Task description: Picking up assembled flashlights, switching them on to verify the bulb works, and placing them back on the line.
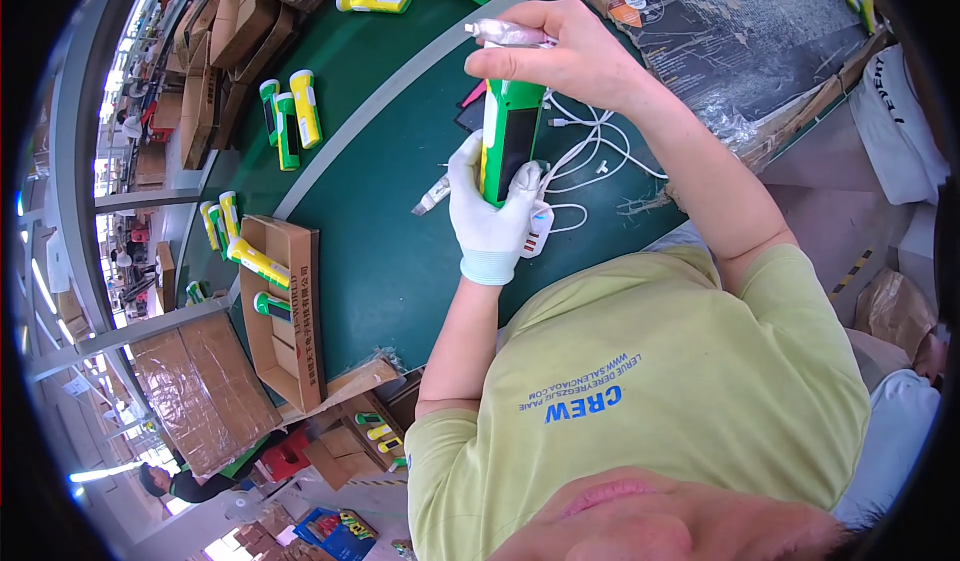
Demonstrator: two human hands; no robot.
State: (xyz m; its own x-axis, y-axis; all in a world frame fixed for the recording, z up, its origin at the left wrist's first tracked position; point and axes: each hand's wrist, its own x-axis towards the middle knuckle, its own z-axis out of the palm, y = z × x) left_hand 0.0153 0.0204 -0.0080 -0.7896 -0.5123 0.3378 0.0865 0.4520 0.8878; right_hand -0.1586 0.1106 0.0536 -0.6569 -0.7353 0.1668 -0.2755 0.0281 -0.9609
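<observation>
Torch (514,126) above bench (385,261), toward its near edge; my left hand (488,229) wraps its base, right hand (592,58) its head. Handling step, I judge; next wants steady grip.

Gloved left hand (490,201) gripping flashlight (517,131), right hand (570,51) at far end

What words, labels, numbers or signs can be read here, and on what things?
I'll place the texts without copying their wording.
Shirt: blue lettering, one large word, smaller lines.
Carton: dark print along its side.
White sack: large dark letters.
Held torch: no print readable.
Other torches: labels too small.
</observation>
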